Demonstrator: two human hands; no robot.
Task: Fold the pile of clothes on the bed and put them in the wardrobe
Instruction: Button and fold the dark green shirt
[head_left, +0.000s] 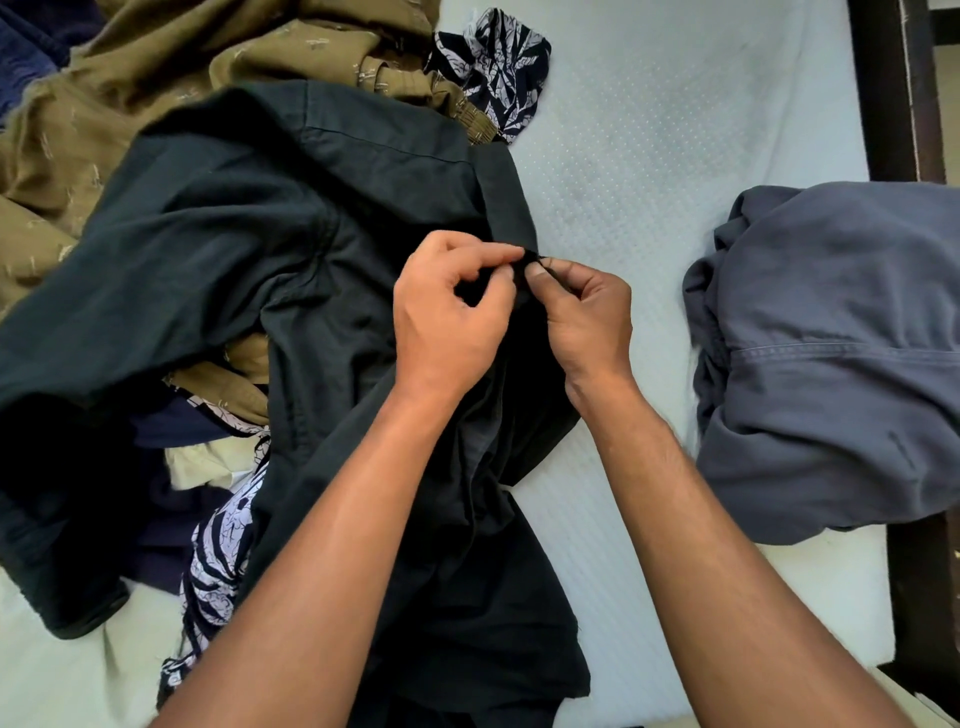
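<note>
Shirt (270, 234) on bed (649, 135), in left hand (452, 322), right hand (589, 325)

Level: moderately bright and even; the pale mattress (649, 130) is well exposed, not clipped.
Source: soft, diffuse light; direction cannot be determined.
Shadows: faint and soft-edged beside the black shirt (322, 218); its deep folds sink to near-black and lose detail.
Glare: mild sheen on the left forearm (332, 519).
Focus: sharp at centre; seam stitching on the grey garment (841, 364) resolves.
Distortion: wide-angle; the bed frame (883, 104) leans along the mattress's right edge.
</note>
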